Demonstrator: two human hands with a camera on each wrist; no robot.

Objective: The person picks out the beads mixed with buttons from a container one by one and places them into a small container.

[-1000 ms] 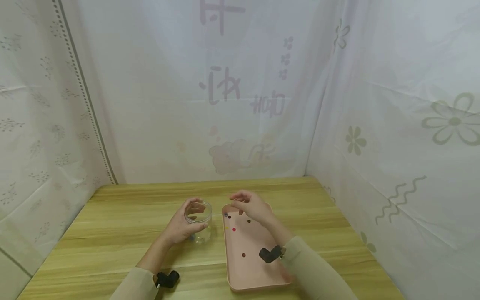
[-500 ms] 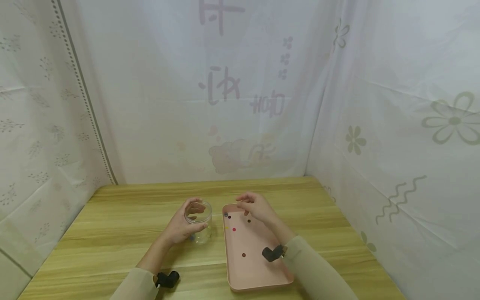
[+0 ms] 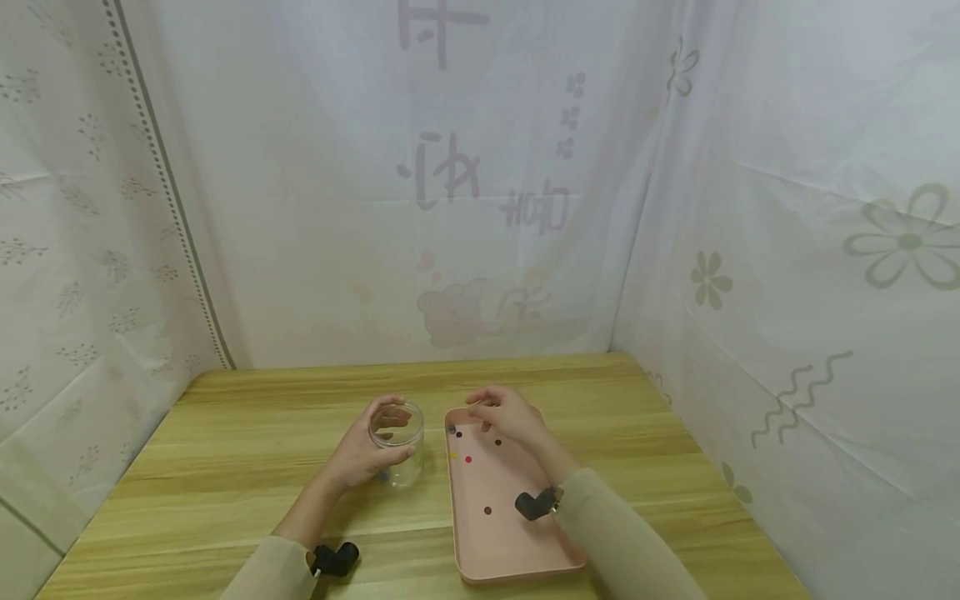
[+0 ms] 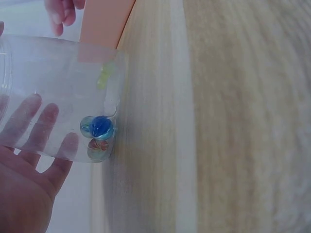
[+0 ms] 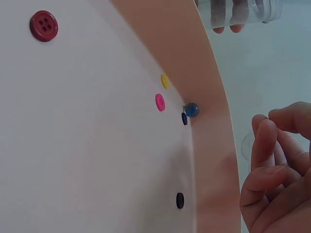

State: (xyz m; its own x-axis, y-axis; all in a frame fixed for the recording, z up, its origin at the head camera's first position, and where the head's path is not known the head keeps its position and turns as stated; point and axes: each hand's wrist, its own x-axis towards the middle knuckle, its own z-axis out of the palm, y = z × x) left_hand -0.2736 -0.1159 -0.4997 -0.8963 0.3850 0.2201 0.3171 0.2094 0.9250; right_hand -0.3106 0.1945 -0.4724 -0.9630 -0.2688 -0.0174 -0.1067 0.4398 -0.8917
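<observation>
My left hand (image 3: 362,450) grips a clear jar (image 4: 53,82), its mouth facing up, with fingers round the far side and thumb across the front. Several glass marbles lie at the bottom of the jar, among them a blue marble (image 4: 101,127) and a yellow-green piece (image 4: 103,76). Over the far end of a pink tray (image 3: 513,558) hovers my right hand (image 3: 510,414), its fingers loosely bent. In the right wrist view the thumb and index fingertips come close together, with nothing visible between them. A bluish marble (image 5: 192,110) sits in the tray's corner.
Several buttons are scattered in the tray: a dark red button (image 5: 43,25), a yellow button (image 5: 165,81), a pink button (image 5: 160,102), a dark blue button (image 5: 184,118) and a black button (image 5: 180,200). Patterned curtains (image 3: 315,208) enclose the wooden table (image 3: 247,433).
My right hand first shifted right, away from the jar, then came slightly back to the left. The left hand and jar have stayed in place, as have the buttons.
</observation>
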